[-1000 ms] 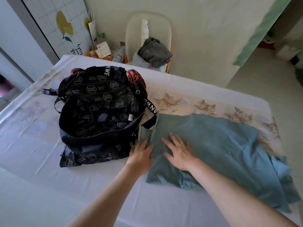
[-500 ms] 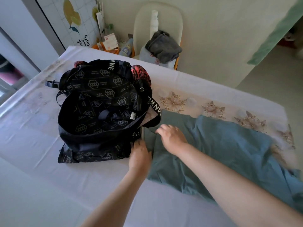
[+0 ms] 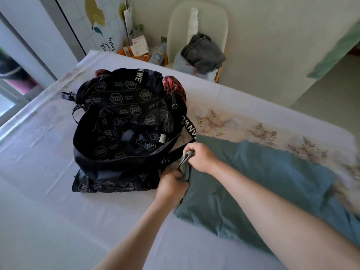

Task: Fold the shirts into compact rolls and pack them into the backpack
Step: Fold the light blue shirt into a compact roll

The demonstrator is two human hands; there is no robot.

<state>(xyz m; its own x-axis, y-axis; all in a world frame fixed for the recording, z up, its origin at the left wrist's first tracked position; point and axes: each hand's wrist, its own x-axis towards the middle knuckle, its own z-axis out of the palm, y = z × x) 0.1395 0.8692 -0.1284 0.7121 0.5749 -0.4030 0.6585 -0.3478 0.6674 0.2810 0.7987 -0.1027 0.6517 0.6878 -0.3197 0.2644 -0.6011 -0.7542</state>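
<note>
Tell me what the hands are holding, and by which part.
Both hands grip the teal shirt by its edge beside the backpack: the right hand pinches the lifted end, the left hand the nearer stretch.

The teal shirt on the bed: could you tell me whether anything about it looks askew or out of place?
Slightly. The teal shirt lies slanted across the bed, and the end gripped by the left hand and right hand is crowded against the black backpack, beside its strap. Nothing looks torn or spilled.
</note>
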